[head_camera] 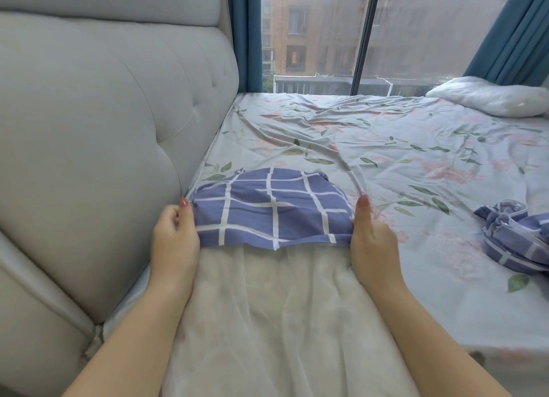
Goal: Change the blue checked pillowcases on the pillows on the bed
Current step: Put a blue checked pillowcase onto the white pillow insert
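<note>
While left hand (175, 233) and right hand (372, 236) fingers (364, 206) clamp its edge, blue checked pillowcase (270, 209) covers far end of pillow (282, 307); second pillowcase (517, 236) crumpled right of fingers, on bed (386, 147); window (312, 31) beyond.

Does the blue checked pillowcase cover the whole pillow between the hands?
No, the blue checked pillowcase covers only the far end; most of the white pillow lies bare.

Blue checked pillowcase (271, 209): woven cloth, matt, lightly creased. Pillow (267, 307) under it: thin white fabric, slightly sheer, wrinkled. Floral bed sheet (386, 147): smooth soft cloth, rumpled. Headboard (104, 114): padded, tufted, smooth, faint leather-like sheen. Curtains (243, 34): matt blue cloth. Window (312, 25): glass, streaky.
</note>
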Demonstrator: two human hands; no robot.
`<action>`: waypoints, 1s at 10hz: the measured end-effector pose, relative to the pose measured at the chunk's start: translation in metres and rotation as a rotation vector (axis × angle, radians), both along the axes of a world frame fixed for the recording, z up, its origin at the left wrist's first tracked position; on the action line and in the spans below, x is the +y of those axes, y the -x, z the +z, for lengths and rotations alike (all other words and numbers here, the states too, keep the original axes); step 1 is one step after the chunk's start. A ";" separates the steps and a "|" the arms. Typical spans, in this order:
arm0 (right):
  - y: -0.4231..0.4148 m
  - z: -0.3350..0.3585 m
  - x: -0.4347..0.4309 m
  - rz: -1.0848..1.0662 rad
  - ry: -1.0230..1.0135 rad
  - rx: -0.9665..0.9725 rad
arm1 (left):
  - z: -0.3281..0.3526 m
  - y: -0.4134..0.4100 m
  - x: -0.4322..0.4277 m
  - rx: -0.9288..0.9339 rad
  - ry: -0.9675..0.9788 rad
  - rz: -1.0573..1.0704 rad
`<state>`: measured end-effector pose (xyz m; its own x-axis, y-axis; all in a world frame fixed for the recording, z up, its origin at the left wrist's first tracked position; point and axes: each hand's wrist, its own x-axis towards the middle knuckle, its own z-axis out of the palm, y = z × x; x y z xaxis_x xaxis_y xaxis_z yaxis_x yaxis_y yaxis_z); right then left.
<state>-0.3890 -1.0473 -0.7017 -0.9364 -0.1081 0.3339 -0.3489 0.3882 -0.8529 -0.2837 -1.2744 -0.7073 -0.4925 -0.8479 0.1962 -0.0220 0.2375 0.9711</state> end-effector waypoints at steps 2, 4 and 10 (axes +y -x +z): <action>-0.008 0.001 0.018 0.066 -0.083 -0.053 | 0.000 -0.006 0.004 -0.141 -0.038 -0.024; -0.009 -0.004 0.016 0.173 -0.534 -0.454 | -0.013 -0.005 0.006 -0.651 0.073 -0.158; -0.012 0.004 0.037 0.186 -0.701 -0.468 | -0.004 -0.023 0.015 -1.108 0.246 -0.148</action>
<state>-0.3765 -1.0104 -0.6979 -0.9075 -0.3102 -0.2832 -0.1313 0.8500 -0.5101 -0.2604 -1.2594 -0.7115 -0.5901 -0.7659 -0.2552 -0.7929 0.4903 0.3619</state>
